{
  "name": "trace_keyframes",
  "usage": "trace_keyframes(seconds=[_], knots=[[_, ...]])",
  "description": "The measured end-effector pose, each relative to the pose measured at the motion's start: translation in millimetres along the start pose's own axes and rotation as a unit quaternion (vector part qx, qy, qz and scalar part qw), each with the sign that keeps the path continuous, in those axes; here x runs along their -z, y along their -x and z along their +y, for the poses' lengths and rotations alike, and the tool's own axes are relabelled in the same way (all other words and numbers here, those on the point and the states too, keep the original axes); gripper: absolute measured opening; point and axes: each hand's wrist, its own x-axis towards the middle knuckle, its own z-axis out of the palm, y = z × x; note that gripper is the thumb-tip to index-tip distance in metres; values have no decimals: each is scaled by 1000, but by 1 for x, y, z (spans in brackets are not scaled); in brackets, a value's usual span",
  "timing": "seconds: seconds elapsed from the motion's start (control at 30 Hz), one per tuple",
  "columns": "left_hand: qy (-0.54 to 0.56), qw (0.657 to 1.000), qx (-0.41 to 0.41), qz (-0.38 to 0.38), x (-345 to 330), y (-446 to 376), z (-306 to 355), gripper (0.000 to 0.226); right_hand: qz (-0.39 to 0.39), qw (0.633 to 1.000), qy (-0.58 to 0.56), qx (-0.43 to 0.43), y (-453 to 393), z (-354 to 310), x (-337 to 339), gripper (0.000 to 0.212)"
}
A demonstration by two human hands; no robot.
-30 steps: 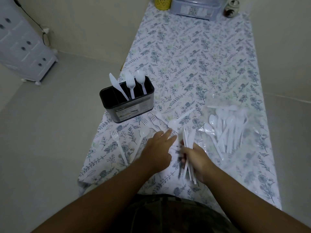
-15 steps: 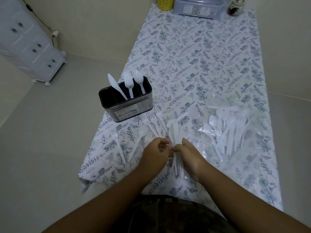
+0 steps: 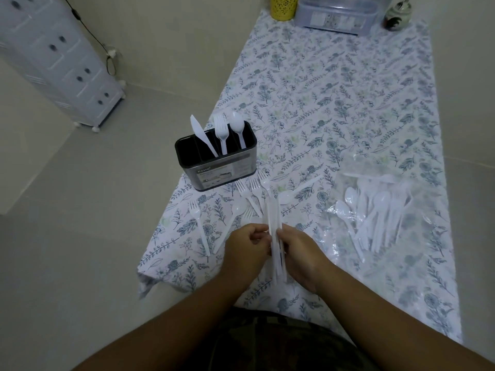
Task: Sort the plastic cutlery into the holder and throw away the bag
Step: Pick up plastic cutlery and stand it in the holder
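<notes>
Desk covered by floral-print cloth (image 3: pixel 334 84). Far end: yellow perforated cup (image 3: pixel 284 6), clear lidded plastic container (image 3: pixel 337 16) beside it, small dark round jar (image 3: pixel 396 16) at the right. White drawer cabinet (image 3: pixel 53 57) stands on the floor at left, black cable (image 3: pixel 88 30) running across it.

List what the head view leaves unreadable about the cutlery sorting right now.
- Bundle held between left hand and right hand: piece types unclear; white handles overlap and blur.
- Holder: dark inside hides the leftmost compartment's contents.
- Clear bag: count unreadable; glare, overlapping white pieces.
- Holder label: print too small.
- Storage box at the far end: cut off by the top edge.
</notes>
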Motion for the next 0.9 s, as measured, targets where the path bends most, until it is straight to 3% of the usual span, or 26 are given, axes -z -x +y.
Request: trace_keyframes(seconds=[0.3,0.47,0.57,0.7,0.9], knots=[[72,997,-6,-3,24,-2,1,20,-6,998,45,45,1,-3,-10,26],[76,996,-49,18,45,-6,10,23,33,988,133,77,-9,-15,-22,25],[63,992,-100,40,59,-10,21,25,31,978,157,133,-11,-33,-37,22],[36,981,-177,69,87,-27,51,23,45,938,243,241,-17,-73,-67,20],[55,946,-292,127,136,-63,116,25,41,892,257,369,-22,-154,-119,21]])
